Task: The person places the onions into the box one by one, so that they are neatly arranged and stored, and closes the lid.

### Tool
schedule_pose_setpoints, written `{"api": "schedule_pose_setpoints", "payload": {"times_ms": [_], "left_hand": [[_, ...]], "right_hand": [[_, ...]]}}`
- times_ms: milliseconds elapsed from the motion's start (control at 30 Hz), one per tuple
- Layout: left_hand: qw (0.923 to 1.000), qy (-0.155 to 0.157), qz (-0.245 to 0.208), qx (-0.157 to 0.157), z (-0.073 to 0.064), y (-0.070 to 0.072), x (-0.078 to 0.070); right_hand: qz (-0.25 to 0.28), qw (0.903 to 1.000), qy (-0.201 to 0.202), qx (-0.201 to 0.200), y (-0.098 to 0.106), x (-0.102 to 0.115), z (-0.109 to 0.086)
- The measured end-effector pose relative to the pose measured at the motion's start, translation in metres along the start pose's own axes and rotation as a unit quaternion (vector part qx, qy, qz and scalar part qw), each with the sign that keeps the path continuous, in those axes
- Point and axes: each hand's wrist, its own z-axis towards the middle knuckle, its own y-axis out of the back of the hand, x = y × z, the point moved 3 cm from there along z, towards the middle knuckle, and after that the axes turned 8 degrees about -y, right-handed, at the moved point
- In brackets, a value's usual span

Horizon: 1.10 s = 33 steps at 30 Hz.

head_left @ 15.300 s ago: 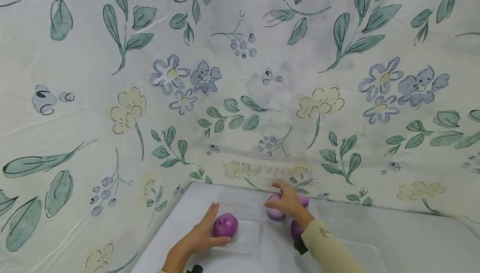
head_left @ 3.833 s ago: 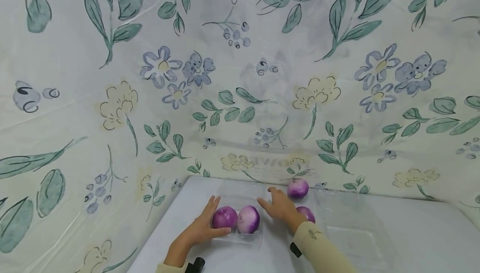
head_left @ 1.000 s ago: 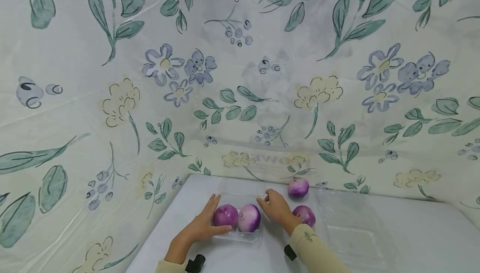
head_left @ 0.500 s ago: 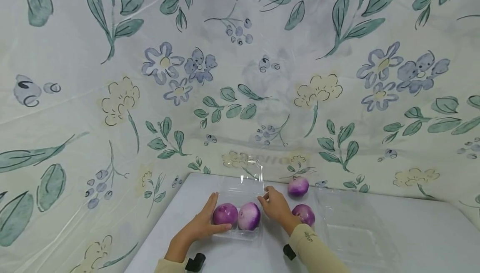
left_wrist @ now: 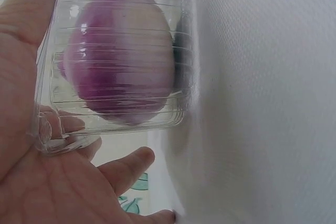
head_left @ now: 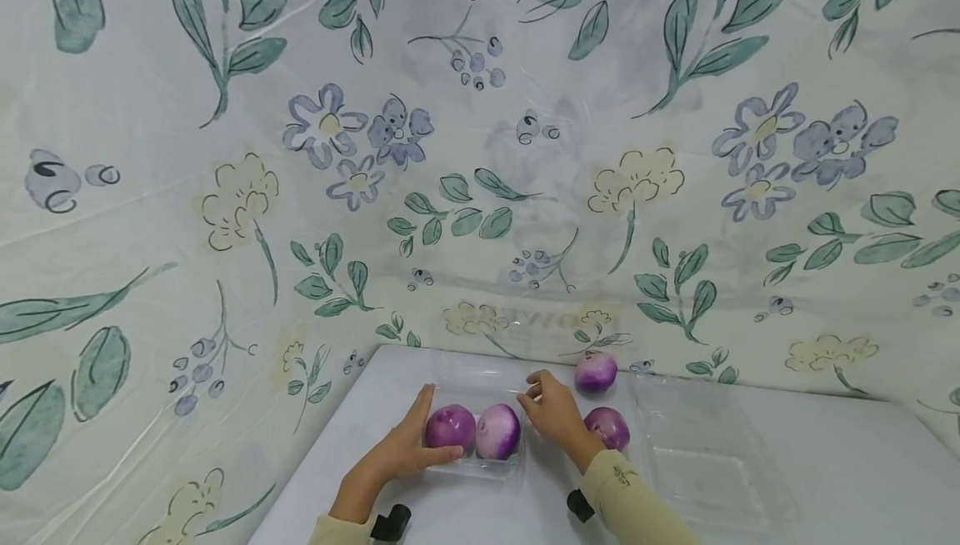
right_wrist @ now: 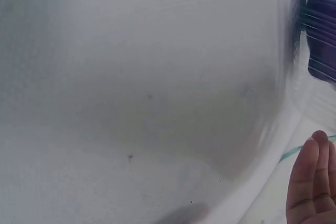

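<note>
Two red onions, a purple one (head_left: 451,427) and a paler one (head_left: 498,432), sit side by side in a clear plastic clamshell box (head_left: 483,468). Its clear lid (head_left: 480,373) lies back behind them. My left hand (head_left: 401,447) rests against the box's left side, its thumb along the front; the left wrist view shows the box corner against the palm, fingers stretched beyond. My right hand (head_left: 553,413) is by the box's back right corner, thumb and forefinger slightly apart. In the right wrist view its fingers (right_wrist: 303,179) lie straight and together, apart from the box.
Two more red onions lie right of the box: one at the back (head_left: 596,372), another (head_left: 608,428) partly behind my right wrist. A second clear plastic container (head_left: 701,478) lies on the white table (head_left: 847,462). Floral cloth (head_left: 480,153) hangs along the table's back.
A second onion has joined the first in the box since the oldest frame. Half a second ago the lid stood raised, glinting, at my right fingertips; now it lies back, away from them.
</note>
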Motion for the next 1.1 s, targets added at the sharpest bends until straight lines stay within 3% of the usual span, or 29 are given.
{"api": "schedule_pose_setpoints", "payload": {"times_ms": [367,667,967,1100], "left_hand": [[0.9999,0.000,0.010,-0.012,0.000,0.003,-0.003],[0.9998,-0.009,-0.014,-0.008,-0.001,0.000,-0.004],[1.0000,-0.006,0.003,-0.002,-0.003,0.000,-0.008],[0.9999,-0.007,0.010,-0.006,-0.004,0.001,-0.008]], "right_hand": [[0.047,0.9989,0.006,0.003,0.000,0.001,-0.003],[0.054,0.9985,-0.007,0.006,0.002,0.001,-0.009],[-0.027,0.9986,0.036,-0.027,0.004,0.002,-0.014],[-0.053,0.9979,0.034,-0.016,0.005,0.003,-0.013]]}}
